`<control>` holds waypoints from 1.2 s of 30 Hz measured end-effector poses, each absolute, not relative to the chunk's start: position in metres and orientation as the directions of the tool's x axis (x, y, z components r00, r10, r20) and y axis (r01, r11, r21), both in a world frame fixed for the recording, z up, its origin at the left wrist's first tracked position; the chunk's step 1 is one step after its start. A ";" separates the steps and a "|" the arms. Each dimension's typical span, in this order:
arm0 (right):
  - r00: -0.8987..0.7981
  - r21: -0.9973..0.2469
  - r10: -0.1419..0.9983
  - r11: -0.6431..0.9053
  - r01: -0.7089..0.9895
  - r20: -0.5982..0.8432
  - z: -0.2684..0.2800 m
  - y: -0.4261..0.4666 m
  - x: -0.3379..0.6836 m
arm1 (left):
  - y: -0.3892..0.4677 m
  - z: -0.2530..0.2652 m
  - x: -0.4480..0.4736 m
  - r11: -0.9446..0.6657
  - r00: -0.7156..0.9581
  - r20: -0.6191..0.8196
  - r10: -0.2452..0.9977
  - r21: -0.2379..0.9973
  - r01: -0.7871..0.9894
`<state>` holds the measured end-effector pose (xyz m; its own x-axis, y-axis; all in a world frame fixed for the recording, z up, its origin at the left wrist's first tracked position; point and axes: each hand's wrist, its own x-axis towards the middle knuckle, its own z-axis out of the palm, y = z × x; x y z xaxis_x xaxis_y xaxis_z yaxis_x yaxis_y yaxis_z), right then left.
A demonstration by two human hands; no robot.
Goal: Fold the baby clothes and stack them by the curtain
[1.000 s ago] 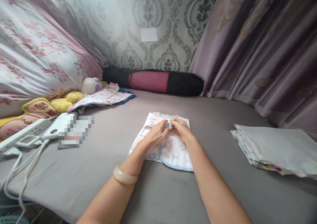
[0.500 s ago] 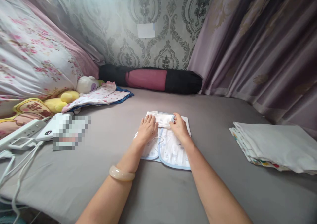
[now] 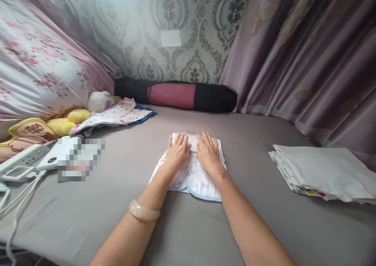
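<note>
A small white baby garment [image 3: 199, 181] with light blue trim lies on the grey bed sheet [image 3: 123, 203] in the middle of the head view. My left hand [image 3: 178, 152] rests flat on its upper left part, fingers spread. My right hand [image 3: 208, 151] lies flat beside it on the upper right part, palm down. Both hands press on the cloth and grip nothing. A pale bangle [image 3: 144, 211] sits on my left wrist.
A stack of folded white cloths [image 3: 323, 172] lies at the right. A black and pink bolster [image 3: 176, 94] lies against the wall. At the left are a floral pillow [image 3: 38, 70], plush toys [image 3: 73, 115], a pink printed garment [image 3: 114, 115], a power strip [image 3: 20, 158] and cables.
My hands were pinching a fold at the garment's top a second ago. They have let go and now lie flat, side by side, on the folded cloth.
</note>
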<state>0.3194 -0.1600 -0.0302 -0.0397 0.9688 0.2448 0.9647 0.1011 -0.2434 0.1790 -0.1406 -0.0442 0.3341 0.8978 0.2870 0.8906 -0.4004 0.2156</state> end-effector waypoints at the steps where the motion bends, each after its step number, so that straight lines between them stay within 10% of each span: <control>1: -0.078 -0.225 0.970 0.131 0.965 0.231 -0.030 -0.162 0.317 | -0.141 -0.044 0.181 -0.428 0.362 0.291 0.885 0.206 0.880; 18: -0.107 -0.316 0.994 0.096 0.944 -0.017 -0.037 -0.168 0.306 | -0.134 -0.054 0.176 -0.384 0.375 0.084 0.923 0.219 0.897; 28: 0.020 -0.281 0.995 0.008 0.960 0.098 -0.042 -0.164 0.311 | -0.134 -0.055 0.180 -0.395 0.335 0.292 0.896 0.178 0.901; 36: 0.103 -0.243 0.994 -0.095 0.965 0.021 -0.045 -0.165 0.314 | -0.132 -0.059 0.179 -0.385 0.370 0.131 0.920 0.115 0.916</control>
